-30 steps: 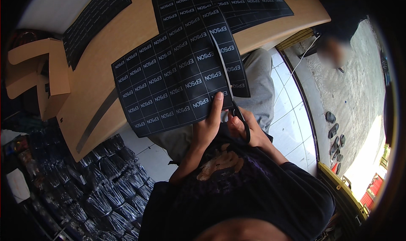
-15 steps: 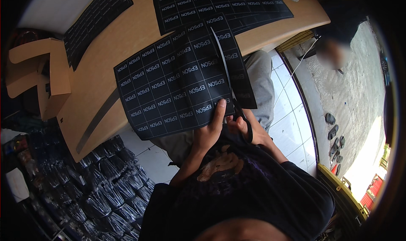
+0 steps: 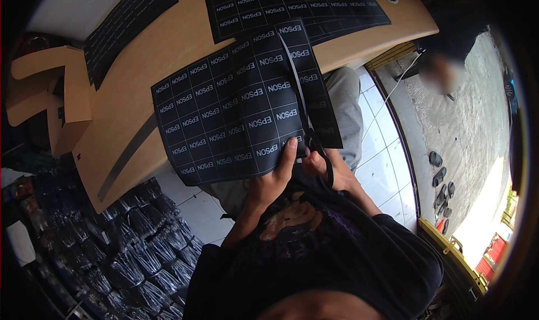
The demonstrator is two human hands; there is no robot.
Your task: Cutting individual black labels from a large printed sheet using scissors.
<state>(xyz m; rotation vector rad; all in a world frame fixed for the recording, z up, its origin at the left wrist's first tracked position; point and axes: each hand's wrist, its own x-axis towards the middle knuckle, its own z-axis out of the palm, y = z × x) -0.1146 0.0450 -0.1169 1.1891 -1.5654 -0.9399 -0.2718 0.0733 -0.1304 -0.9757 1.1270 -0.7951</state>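
A large black sheet, printed with a grid of pale lettered boxes, is held up in front of me over the desk edge. My left hand grips its lower edge near the right corner, thumb on top and fingers hidden underneath. Black-handled scissors are in my right hand, its fingers wrapped round the loops. Their blades are at the lower end of a long slit. To the right of that slit hangs a narrow strip of the same sheet. The blade tips are hard to make out against the black.
More printed black sheets lie on the wooden desk, another at its far left. An open cardboard box stands left. Bundled plastic-wrapped goods cover the floor lower left. Another person is at right, beyond several shoes.
My left hand has moved slightly left and down, and the sheet's right part bulges a little more. The scissors and my right hand have shifted slightly at the slit.
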